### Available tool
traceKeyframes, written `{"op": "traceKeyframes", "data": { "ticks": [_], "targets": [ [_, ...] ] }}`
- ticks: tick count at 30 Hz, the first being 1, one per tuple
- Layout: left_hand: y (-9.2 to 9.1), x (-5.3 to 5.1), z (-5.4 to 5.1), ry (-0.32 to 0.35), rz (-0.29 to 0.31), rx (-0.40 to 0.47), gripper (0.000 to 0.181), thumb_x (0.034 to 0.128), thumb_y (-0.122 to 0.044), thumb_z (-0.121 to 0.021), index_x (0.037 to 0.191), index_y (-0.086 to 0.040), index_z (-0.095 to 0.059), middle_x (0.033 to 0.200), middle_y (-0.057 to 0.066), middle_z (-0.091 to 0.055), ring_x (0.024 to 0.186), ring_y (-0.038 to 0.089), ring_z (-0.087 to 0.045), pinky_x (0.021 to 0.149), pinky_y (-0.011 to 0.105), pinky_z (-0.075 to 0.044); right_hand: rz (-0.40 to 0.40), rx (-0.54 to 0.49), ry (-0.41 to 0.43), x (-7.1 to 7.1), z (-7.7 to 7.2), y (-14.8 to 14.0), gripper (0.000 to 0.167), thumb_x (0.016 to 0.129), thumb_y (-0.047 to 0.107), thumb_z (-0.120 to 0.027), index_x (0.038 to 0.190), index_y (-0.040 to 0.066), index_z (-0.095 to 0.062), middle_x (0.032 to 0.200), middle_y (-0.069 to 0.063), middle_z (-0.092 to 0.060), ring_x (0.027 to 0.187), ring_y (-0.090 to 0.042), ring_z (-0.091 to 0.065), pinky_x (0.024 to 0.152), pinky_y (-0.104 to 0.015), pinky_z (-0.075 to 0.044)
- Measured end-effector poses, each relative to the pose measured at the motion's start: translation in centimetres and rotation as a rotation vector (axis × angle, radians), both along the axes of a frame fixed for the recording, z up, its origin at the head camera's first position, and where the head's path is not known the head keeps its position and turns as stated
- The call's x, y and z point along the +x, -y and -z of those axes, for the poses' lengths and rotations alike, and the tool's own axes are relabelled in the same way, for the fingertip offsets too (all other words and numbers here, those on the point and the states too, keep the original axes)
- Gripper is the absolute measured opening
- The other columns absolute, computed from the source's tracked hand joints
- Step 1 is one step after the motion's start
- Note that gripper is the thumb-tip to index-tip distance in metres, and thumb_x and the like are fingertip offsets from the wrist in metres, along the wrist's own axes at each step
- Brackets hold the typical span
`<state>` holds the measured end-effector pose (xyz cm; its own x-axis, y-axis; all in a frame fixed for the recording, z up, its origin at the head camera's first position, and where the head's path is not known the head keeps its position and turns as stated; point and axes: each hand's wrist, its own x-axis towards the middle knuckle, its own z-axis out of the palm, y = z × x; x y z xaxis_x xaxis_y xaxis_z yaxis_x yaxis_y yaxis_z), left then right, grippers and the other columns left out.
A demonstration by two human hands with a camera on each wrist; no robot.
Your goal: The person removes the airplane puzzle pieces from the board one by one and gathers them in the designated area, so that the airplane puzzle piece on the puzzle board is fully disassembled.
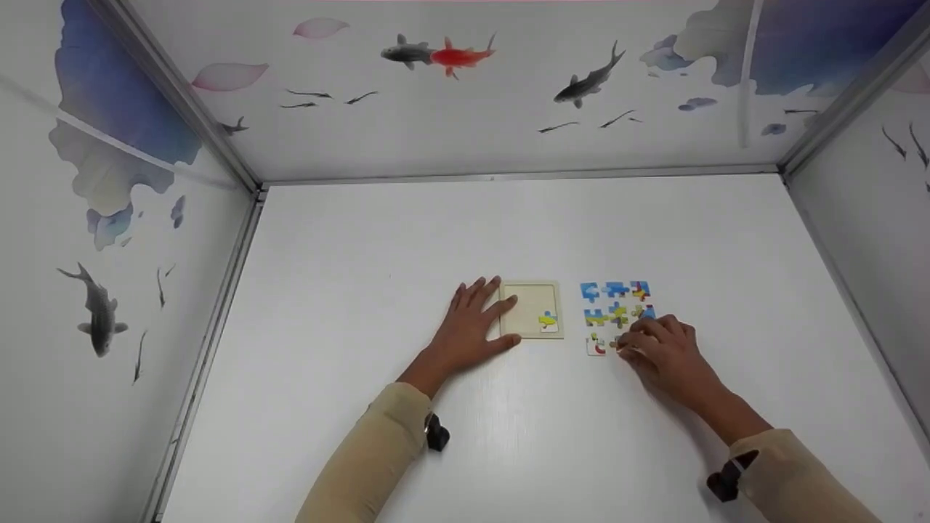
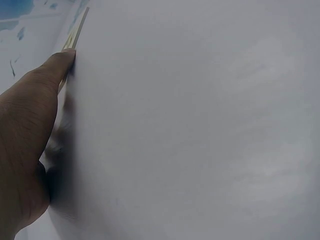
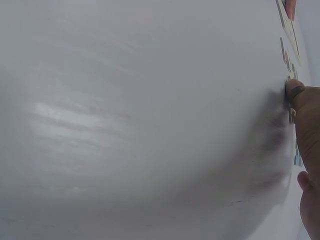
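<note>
A square wooden puzzle tray (image 1: 523, 312) lies flat on the table, with one yellow, blue and white puzzle piece (image 1: 548, 322) in its lower right corner. My left hand (image 1: 468, 330) rests at the tray's left side, fingers spread, the thumb by the lower left corner. To the right, loose jigsaw pieces (image 1: 616, 289) lie in rows. My right hand (image 1: 665, 356) is over the lower right of these rows, with curled fingers and thumb pinching a small puzzle piece (image 1: 614, 343), mostly hidden. In the right wrist view, the thumb (image 3: 295, 92) is down by the pieces.
A white puzzle piece with a red mark (image 1: 596, 346) lies left of my right fingertips. The white table (image 1: 436, 225) is enclosed by white panels (image 1: 508, 145) painted with fish, at the back and both sides. Black wrist cameras (image 1: 437, 434) sit at both cuffs.
</note>
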<state>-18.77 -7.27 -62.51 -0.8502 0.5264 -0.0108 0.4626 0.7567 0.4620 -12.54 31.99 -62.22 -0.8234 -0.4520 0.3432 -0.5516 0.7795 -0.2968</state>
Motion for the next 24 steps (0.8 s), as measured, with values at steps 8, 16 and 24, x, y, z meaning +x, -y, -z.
{"op": "traceKeyframes", "data": {
  "ticks": [8,16,24],
  "targets": [
    [0.0,-0.1,0.3,-0.005,-0.003,-0.012,0.078,0.1072,-0.071,-0.055,0.173,-0.031,-0.042,0.187,0.005,-0.019,0.175,0.034,-0.013,0.142,0.058,-0.007,0.002,0.004,0.018,0.0,0.0,0.1,0.029,0.088,0.008,-0.093,0.113,0.018,-0.082,0.115,-0.008,-0.069,0.106,-0.030,-0.054,0.088,-0.052,-0.039],
    [0.0,-0.2,0.7,-0.012,-0.004,-0.038,0.079,0.1067,-0.074,-0.052,0.173,-0.033,-0.040,0.187,0.004,-0.018,0.175,0.032,-0.013,0.142,0.057,-0.007,0.040,0.017,0.067,0.0,-0.5,0.5,0.017,0.094,0.018,-0.090,0.110,0.017,-0.084,0.115,-0.008,-0.069,0.109,-0.030,-0.054,0.089,-0.053,-0.040],
    [0.0,-0.2,0.5,-0.012,0.000,-0.033,0.079,0.1070,-0.073,-0.053,0.173,-0.032,-0.040,0.187,0.004,-0.018,0.175,0.032,-0.012,0.142,0.057,-0.006,0.046,0.044,0.070,-0.7,-1.3,2.1,0.018,0.095,0.020,-0.089,0.111,0.017,-0.081,0.120,-0.009,-0.068,0.115,-0.033,-0.055,0.093,-0.058,-0.042]
  ]
}}
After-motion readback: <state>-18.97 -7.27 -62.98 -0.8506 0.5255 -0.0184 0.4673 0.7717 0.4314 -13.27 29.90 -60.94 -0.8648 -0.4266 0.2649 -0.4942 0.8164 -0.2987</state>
